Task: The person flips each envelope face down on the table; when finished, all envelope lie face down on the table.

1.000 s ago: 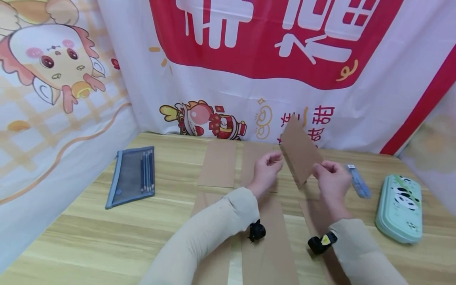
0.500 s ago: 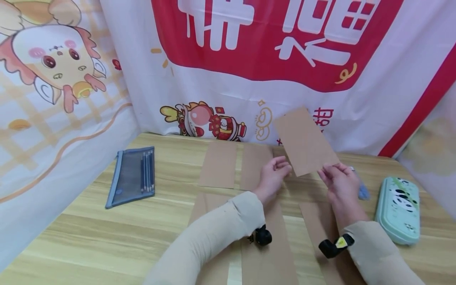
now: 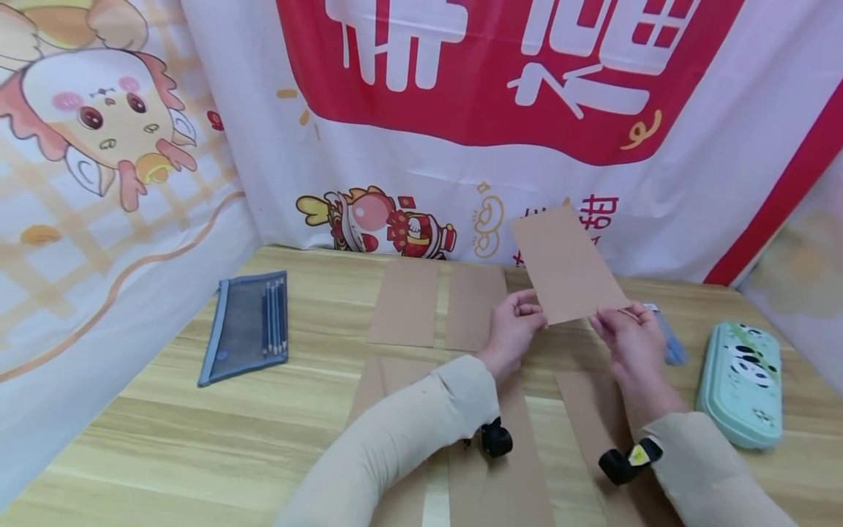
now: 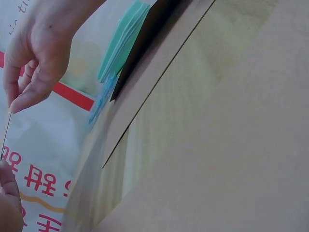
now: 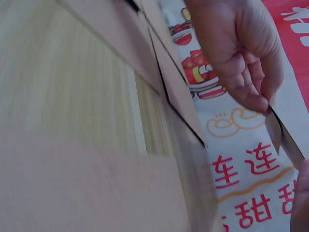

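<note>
A rectangular brown cardboard piece [image 3: 569,267] is held up off the table, tilted, in the head view. My right hand [image 3: 635,348] pinches its lower right corner between thumb and fingers. At the lower left corner, my left hand [image 3: 512,329] pinches the edge. From the right wrist, the cardboard [image 5: 285,135] appears nearly edge-on, with the left hand [image 5: 241,53] gripping its end. The left wrist view shows the right hand [image 4: 38,58] on the opposite end. Two flat cardboard rectangles [image 3: 405,301] lie behind the left hand, and longer cardboard strips [image 3: 497,468] lie below the forearms.
A blue mesh pouch [image 3: 240,329] with several pencils is on the left of the wooden table [image 3: 165,446]. To the right are a mint panda pencil case [image 3: 740,384] and a small blue transparent pack [image 3: 668,337]. A printed cloth [image 3: 421,168] hangs behind the table.
The cardboard has turned to face the camera more and shifted slightly right with the right hand. My left hand has moved right and taken hold of its lower left corner.
</note>
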`<state>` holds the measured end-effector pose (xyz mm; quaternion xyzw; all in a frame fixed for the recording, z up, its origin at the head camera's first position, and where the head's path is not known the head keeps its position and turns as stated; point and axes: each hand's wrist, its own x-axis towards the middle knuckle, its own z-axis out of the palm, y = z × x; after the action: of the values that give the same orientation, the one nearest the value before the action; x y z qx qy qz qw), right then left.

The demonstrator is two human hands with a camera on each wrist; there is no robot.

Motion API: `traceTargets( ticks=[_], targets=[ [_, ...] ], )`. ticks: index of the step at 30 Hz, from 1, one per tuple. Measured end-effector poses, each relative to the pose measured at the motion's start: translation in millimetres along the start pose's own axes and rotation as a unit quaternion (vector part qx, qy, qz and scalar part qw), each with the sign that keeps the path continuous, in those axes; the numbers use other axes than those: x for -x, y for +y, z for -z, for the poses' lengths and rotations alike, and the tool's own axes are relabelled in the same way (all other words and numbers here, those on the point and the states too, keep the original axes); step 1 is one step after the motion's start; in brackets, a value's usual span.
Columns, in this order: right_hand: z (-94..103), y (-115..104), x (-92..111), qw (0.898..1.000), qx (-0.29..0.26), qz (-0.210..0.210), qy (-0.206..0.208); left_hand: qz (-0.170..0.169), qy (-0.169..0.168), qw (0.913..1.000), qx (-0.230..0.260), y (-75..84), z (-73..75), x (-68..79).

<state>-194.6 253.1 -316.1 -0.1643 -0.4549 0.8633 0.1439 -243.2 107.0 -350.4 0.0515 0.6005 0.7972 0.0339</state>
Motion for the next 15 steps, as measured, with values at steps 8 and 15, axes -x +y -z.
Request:
traceTargets(
  ticks=[8,15],
  targets=[
    [28.6,-36,-24,0.917,0.35,-0.003,-0.191,0.008,-0.025,0.998,-0.058,7.7,5.4,-11.1],
    [44.5,-47,-41,0.84,0.487,-0.048,-0.235,0.033,-0.061,0.9922,-0.103,8.8,8.7,-13.5]
  ],
)
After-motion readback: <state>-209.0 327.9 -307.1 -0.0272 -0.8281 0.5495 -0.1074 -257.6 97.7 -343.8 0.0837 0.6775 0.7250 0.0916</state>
